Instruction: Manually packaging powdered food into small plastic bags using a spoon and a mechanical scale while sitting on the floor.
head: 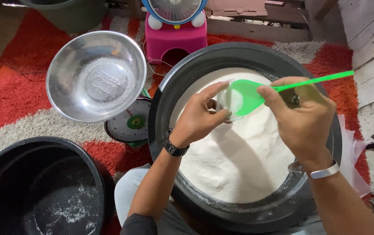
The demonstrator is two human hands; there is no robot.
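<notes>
1. Head view: left hand [202,114] pinches a small clear bag [227,102] over the black tub [165,100] of white powder [235,161].
2. Right hand [302,117] clamps the green scoop [250,95], its blade at the bag's mouth.
3. The bag looks flimsy and slippery; gripping it at the rim seems best.

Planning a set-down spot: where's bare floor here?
Free: rug strip between the metal scale bowl and the empty black tub. Crowded: both hands, left hand and right hand, over the big basin's rim.
</notes>
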